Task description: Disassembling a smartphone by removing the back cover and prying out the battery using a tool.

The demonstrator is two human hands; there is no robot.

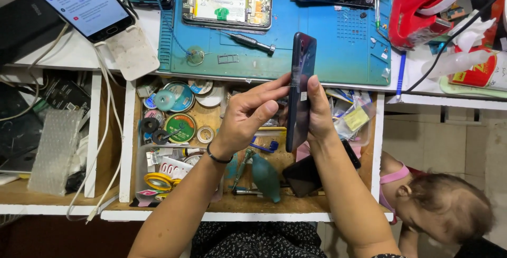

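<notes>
Dark phone (300, 91) held on edge above the open drawer (127, 147), near the blue mat (327, 52). Left hand (248, 115) pinches its left face, right hand (319, 113) presses the right. Edge-on grip looks thin; a slip could drop it onto the drawer clutter.
</notes>
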